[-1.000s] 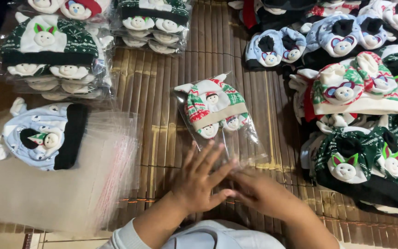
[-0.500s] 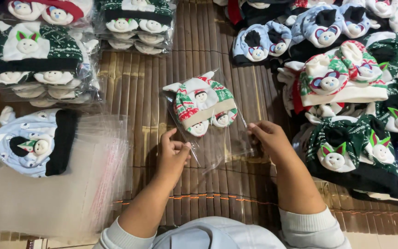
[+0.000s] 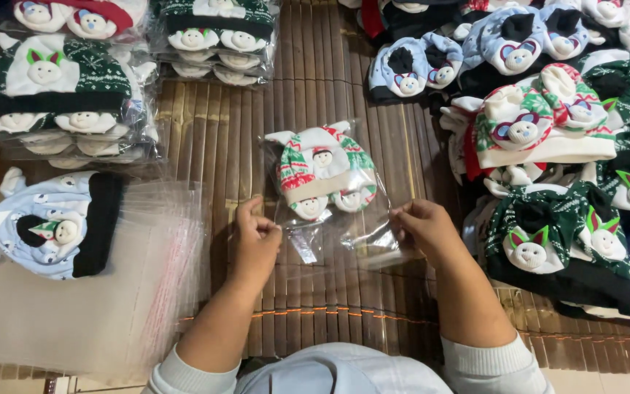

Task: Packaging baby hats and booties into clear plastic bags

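Two hands, head view: left hand (image 3: 255, 237) and right hand (image 3: 421, 226), each grip pinched on the clear bag's (image 3: 344, 244) open end. One hat (image 3: 321, 174) inside it, mid-mat (image 3: 205, 138). One blue hat (image 3: 49, 222) on sleeve stack (image 3: 74, 321) left.

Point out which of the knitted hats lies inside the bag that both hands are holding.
The red, green and white hat in the clear bag at the mat's centre. The left hand and right hand pinch that bag's open end; every other hat lies apart.
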